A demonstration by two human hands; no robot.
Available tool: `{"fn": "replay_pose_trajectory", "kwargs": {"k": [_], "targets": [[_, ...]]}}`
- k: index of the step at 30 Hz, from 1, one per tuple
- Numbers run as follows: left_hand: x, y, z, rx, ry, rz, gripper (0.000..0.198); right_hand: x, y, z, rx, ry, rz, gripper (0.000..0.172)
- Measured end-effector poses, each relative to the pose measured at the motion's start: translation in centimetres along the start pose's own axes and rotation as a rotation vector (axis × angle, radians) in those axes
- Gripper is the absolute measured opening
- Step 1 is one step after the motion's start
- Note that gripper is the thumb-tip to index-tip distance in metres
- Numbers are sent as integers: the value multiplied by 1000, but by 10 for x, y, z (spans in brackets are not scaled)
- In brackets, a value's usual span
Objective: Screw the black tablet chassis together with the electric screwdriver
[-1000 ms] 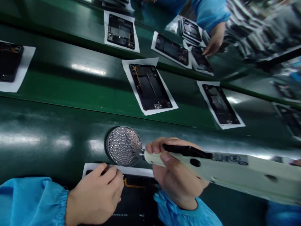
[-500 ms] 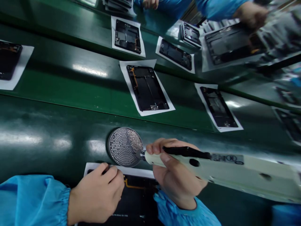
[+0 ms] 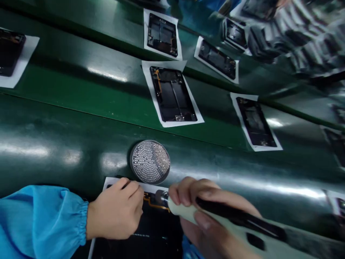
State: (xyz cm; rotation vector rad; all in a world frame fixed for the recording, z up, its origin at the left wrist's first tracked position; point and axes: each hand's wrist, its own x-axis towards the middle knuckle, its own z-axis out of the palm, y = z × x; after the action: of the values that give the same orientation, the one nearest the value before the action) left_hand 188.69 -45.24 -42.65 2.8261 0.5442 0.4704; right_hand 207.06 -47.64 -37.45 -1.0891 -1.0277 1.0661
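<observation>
A round grey metal dish with a perforated floor [image 3: 143,162] stands at lower centre of the frame on the glossy dark-green tabletop [image 3: 70,140]; small, bright metallic pieces [image 3: 162,158], too fine to identify, are gathered along its right side, while the left side shows mostly bare holes. Just below it, at the bottom centre, a flat black rectangular device panel with an orange strip [image 3: 153,233] lies on a white sheet [image 3: 151,188]. The left hand [image 3: 118,212], in a light-blue elasticated sleeve [image 3: 51,219], lies over the panel's upper-left part, knuckles up and fingers bent; the fingertips are hidden, and whether this grip holds anything cannot be determined. The right hand [image 3: 211,228] is closed around a pale hand tool with a black lever [image 3: 242,226], fingers above, thumb below, the tool pointing left. Its metal nose [image 3: 163,197] is over the panel's upper edge near the orange strip; contact cannot be confirmed. A similar black panel [image 3: 174,95] lies on its own sheet at upper centre.
</observation>
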Motion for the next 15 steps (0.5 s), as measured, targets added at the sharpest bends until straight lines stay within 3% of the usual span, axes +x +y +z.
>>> {"fn": "replay_pose_trajectory", "kwargs": {"k": [4,15], "targets": [[5,3,5,-14,13,-6,22,-8,10,-6,-40,-110,5,24],[13,9,9,-16,66,6,22,-10,10,-16,-43,-147,20,29]]}}
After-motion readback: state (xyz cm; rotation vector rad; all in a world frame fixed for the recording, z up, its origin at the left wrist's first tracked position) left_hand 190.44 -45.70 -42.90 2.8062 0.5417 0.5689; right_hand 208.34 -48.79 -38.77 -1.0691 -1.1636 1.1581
